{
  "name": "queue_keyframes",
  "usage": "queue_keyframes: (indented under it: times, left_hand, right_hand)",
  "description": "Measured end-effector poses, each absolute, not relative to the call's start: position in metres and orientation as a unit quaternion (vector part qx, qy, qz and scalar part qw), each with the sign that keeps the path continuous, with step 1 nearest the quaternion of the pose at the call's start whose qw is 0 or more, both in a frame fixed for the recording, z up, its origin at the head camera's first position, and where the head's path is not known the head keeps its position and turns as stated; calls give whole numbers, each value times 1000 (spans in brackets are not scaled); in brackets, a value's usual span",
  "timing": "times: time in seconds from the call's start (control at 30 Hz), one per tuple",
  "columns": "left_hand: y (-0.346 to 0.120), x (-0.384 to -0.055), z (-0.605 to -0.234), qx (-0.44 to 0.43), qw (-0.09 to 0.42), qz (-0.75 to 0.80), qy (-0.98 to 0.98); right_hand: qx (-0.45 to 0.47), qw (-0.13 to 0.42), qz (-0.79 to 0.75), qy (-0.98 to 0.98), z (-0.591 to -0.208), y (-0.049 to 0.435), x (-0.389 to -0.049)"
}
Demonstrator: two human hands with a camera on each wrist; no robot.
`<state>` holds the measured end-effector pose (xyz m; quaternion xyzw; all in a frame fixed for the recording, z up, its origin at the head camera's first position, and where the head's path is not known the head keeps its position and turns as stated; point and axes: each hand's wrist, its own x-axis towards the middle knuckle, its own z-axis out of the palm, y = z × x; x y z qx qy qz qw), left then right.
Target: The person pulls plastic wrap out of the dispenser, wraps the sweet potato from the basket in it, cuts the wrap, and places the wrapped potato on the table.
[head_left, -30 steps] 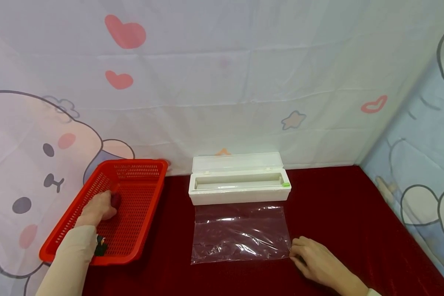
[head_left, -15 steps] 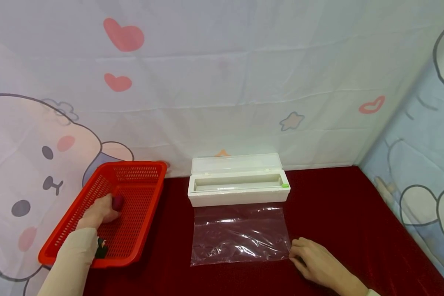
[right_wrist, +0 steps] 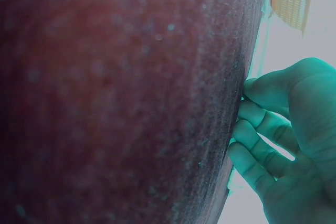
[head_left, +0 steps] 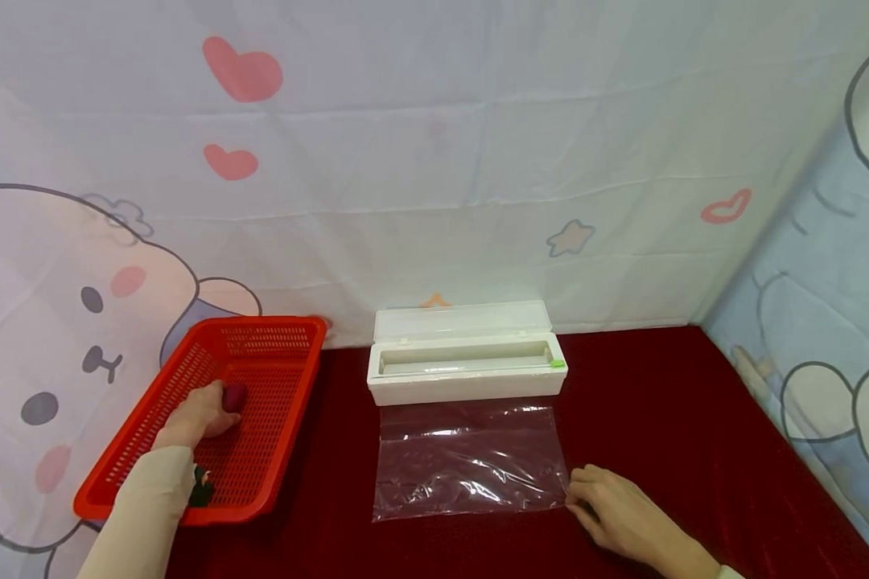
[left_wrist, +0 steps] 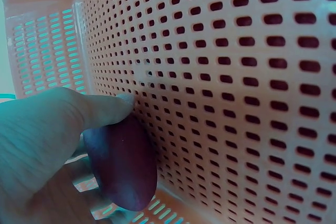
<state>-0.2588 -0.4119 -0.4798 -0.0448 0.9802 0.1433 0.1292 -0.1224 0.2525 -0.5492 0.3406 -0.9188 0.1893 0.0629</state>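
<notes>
Inside the red basket (head_left: 306, 402), my left hand (head_left: 197, 414) grips a purple egg-shaped fruit or vegetable (head_left: 235, 396). In the left wrist view, the thumb lies over the upper end of this smooth purple thing (left_wrist: 123, 166), and the other fingers are partly hidden behind it. A sheet of cling film (head_left: 471, 466) lies on the dark red cloth, running forward from a white cling film dispenser (head_left: 471, 389). My right hand (head_left: 615, 511) pinches the film's front right corner; the right wrist view shows its thumb and fingers (right_wrist: 257, 87) close together at the cloth.
The dispenser's clear lid (head_left: 463, 322) stands raised, and a green slider (head_left: 558, 363) sits at its right end. A small dark green object (head_left: 201, 490) lies in the basket's near part, partly behind my left sleeve. A printed curtain (head_left: 434, 201) closes off the back.
My left hand and the purple thing have shifted slightly to the right within the basket. My right hand stays at the film corner. The head view has tilted a little.
</notes>
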Motion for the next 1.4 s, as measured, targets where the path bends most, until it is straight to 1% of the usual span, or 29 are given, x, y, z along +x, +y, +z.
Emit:
queue_keyframes:
  times: [0.3,0.57,1.13,1.4]
  left_hand:
    - [-414,-257,-477,-37,118,139,983]
    - [-414,-258,-466,-42,108,145,983]
    - [-417,-253,-458,-42,95,151,983]
    - [-416,-251,-446,-36,87,150,984]
  right_hand:
    - [338,52,187,-921,-550,252,-123]
    - [331,45,183,-925,-549,253,-123]
    - [326,38,181,-927,-548,250,-123]
    - [333,46,181,-924,-548,251,-124]
